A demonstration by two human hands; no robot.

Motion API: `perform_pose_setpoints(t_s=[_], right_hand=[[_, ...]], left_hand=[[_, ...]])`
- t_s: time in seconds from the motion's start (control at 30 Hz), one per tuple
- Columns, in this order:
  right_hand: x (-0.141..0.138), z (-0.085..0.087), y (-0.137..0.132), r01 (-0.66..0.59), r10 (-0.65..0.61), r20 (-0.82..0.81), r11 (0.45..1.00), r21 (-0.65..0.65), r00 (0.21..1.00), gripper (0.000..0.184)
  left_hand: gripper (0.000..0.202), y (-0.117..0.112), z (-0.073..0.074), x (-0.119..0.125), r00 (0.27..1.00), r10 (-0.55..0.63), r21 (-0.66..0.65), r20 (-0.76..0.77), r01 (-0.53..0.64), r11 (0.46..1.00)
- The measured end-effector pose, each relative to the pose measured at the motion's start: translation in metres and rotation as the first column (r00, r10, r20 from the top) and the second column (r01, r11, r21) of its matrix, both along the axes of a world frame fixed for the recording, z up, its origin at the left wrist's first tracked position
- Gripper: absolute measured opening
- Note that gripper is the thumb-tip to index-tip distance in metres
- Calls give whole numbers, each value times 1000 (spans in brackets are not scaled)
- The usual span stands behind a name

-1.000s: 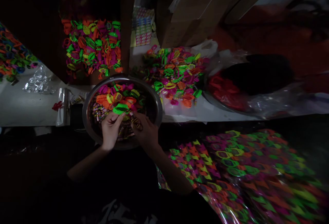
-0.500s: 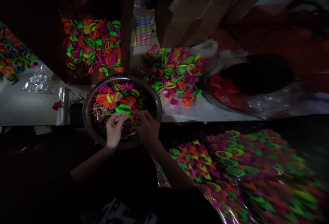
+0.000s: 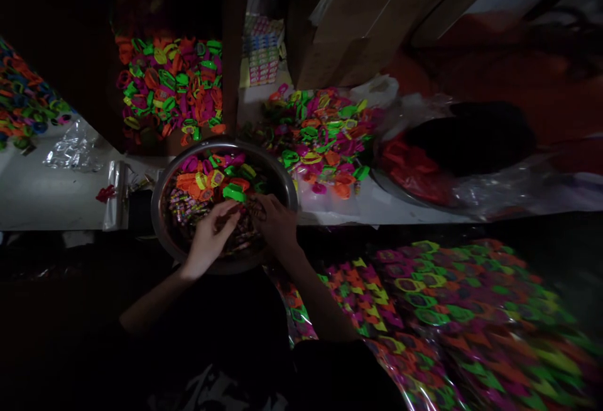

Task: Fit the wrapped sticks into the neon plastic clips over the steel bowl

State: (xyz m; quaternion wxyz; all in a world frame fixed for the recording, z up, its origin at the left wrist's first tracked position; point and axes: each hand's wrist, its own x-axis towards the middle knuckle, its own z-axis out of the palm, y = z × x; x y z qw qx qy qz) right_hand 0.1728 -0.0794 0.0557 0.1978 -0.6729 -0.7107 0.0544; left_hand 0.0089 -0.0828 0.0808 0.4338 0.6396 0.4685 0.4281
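Note:
A wide metal bowl (image 3: 159,222) holds small wrapped candies (image 3: 181,205) and a heap of neon plastic toy watches (image 3: 200,181). Over its middle, a bright green toy watch (image 3: 234,192) is at the fingertips of my right hand (image 3: 277,225), whose fingers are bent and closed at its right end. My left hand (image 3: 211,235) reaches in from the lower left, thumb and fingers apart, just below the green watch. A tiny red bit (image 3: 242,208) shows near its fingertips; whether they touch it is unclear in the dim light.
More toy watches lie in an open box (image 3: 172,90) and in a pile (image 3: 325,131) on the white table (image 3: 51,200). A cardboard box (image 3: 339,53) stands behind. Right of it sits a basin with red plastic (image 3: 409,169). Clear bags of watches (image 3: 447,285) lie lower right.
The green toy watch has shifted slightly up and right, away from my left hand. My left hand's fingers have spread from their pinch and moved right; my right hand stays close by.

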Motion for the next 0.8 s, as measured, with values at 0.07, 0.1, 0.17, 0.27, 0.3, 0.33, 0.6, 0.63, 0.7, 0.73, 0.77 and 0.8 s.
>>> perform_pose_setpoints(t_s=[0.07,0.1,0.17,0.27,0.3,0.33,0.6,0.63,0.7,0.73,0.77,0.8], right_hand=[[6,3,1,-44,44,6,999,3,999,33],[8,5,1,-74,74,17,997,0,997,33],[8,11,-2,-139,140,47,990,-23,989,34],[2,21,-8,-206,211,77,976,-65,974,38],[0,24,-10,-220,226,77,973,-77,971,40],[-2,27,-13,-229,236,71,969,-88,969,42],[0,41,-23,-328,323,-58,936,-131,945,49],[1,42,-23,-340,336,-52,932,-127,940,51],[1,45,-25,-358,359,-18,924,-132,933,52],[0,47,-25,-365,369,7,920,-142,929,52],[0,49,-26,-373,382,32,915,-155,923,51],[-1,50,-26,-389,402,51,906,-167,914,50]], left_hand=[[26,3,12,-11,957,47,230,-285,21,973],[30,7,19,-15,900,80,345,-428,80,935],[35,16,29,-20,747,68,442,-661,315,840],[32,33,34,-20,518,-8,354,-855,596,721],[29,37,34,-19,467,-21,319,-884,636,702],[26,41,33,-18,431,-27,293,-902,658,694],[20,41,29,-22,465,-16,334,-885,658,675],[20,40,28,-23,474,-15,342,-880,655,674],[20,40,26,-24,485,-17,351,-874,656,669],[19,41,24,-25,491,-24,352,-871,656,667],[19,41,23,-25,498,-32,353,-867,658,665],[19,41,22,-26,500,-37,354,-865,662,661]])
